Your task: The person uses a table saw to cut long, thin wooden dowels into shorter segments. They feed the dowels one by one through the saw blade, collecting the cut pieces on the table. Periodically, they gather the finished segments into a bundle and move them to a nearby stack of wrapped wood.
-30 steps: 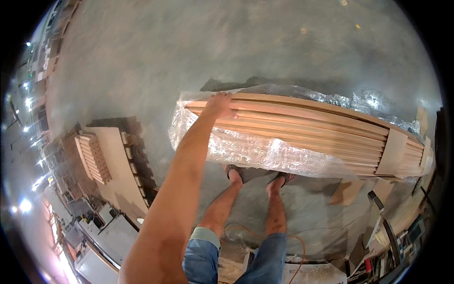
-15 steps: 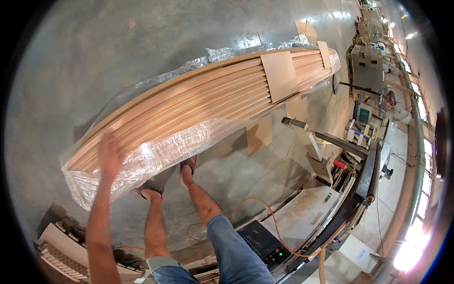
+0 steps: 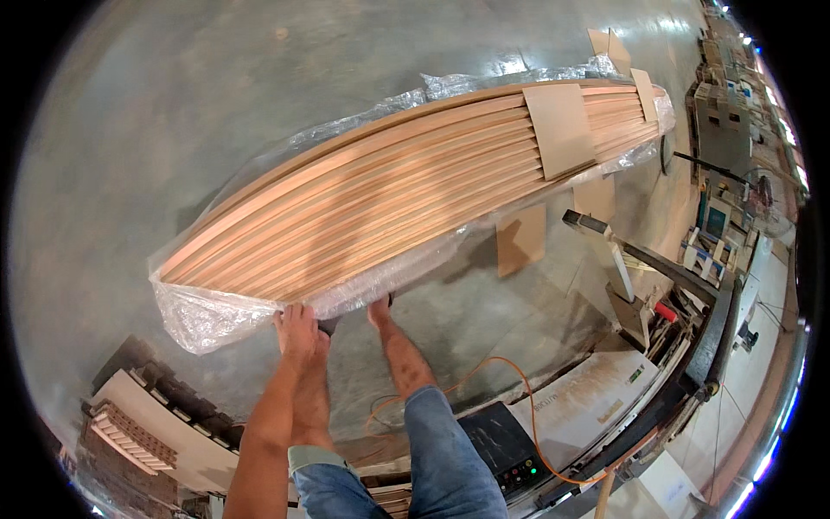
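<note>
A long stack of light-brown wooden boards (image 3: 346,208) lies on the floor in front of me, bedded in clear plastic film (image 3: 199,316). The film is bunched along the near edge and gathered loosely round the left end. At that near edge, toward the left end, my left hand (image 3: 298,333) is closed on the film with its fingers curled. My right hand is out of view. Across the boards, right of the middle, rests a tan rectangular sheet (image 3: 558,130); a narrower one (image 3: 643,93) lies close to the far right end.
A tan sheet (image 3: 521,240) lies on the floor beside the stack. To the right stands a machine with a dark metal arm (image 3: 670,272) and a control panel (image 3: 493,441). An orange hose (image 3: 523,372) loops past my feet. A slatted wooden piece (image 3: 130,437) lies lower left.
My left hand has moved from over the boards back to their near edge. The film there is drawn toward me, baring more boards. The whole view has shifted.
</note>
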The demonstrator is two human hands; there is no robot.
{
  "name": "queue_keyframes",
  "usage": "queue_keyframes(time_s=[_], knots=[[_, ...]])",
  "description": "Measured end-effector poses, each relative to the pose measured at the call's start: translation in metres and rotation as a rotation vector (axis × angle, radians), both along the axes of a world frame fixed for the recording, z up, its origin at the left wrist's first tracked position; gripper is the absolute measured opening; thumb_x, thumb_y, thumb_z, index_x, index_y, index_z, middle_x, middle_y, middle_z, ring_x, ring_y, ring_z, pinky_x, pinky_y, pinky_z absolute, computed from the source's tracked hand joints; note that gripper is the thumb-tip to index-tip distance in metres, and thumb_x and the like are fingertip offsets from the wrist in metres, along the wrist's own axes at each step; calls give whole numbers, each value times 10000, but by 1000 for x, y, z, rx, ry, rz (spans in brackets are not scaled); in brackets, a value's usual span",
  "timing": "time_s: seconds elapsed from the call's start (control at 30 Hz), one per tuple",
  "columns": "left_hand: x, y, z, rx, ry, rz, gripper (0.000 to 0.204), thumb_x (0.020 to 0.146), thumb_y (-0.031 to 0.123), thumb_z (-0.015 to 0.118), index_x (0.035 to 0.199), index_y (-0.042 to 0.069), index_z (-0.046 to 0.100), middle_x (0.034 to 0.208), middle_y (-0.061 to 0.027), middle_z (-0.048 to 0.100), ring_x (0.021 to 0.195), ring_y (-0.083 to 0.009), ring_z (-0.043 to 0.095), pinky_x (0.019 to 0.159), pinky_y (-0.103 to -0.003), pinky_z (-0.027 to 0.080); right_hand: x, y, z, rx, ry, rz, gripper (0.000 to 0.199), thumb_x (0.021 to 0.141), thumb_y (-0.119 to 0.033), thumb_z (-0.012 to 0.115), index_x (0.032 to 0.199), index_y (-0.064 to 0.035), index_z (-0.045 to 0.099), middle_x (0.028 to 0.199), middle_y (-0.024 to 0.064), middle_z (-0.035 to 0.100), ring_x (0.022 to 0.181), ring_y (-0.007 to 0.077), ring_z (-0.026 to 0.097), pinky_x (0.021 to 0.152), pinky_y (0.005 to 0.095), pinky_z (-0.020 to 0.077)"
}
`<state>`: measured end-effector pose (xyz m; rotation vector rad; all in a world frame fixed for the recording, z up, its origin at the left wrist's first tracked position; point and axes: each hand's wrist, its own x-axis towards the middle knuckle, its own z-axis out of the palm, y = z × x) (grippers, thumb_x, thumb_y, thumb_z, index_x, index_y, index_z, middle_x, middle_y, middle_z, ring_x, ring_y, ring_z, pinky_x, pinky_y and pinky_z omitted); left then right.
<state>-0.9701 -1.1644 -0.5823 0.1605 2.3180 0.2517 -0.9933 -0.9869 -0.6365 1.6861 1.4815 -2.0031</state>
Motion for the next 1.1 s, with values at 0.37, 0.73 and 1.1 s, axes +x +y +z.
queue_keyframes(time_s=[0.37, 0.73, 1.1], knots=[[-28, -2, -27, 37, -296, 236, 315, 901, 293, 663, 1120, 67, 678, 1180, -130, 618, 1181, -303, 553, 1007, -480, 436, 5, 21, 10, 1, 35, -23, 272, 1028, -256, 536, 1223, -67, 548, 1217, 109, 590, 1091, 225, 563, 927, 350, 440], [-34, 12, -69, 27, 494, -287, 508, 922, 203, 561, 1415, 100, 501, 1313, -102, 536, 1241, -319, 499, 1063, -558, 367, 3, 25, -4, -11, 52, 2, 240, 1020, -239, 551, 1165, -50, 579, 1156, 114, 617, 1041, 224, 585, 880, 348, 461], [-46, 10, -58, 156, 587, -364, 441, 908, 213, 590, 1324, 69, 569, 1173, -102, 571, 1185, -303, 519, 1031, -529, 415, 7, 34, -3, -19, 28, -1, 217, 1011, -223, 565, 1107, -32, 610, 1094, 120, 644, 990, 222, 606, 833, 346, 482]])
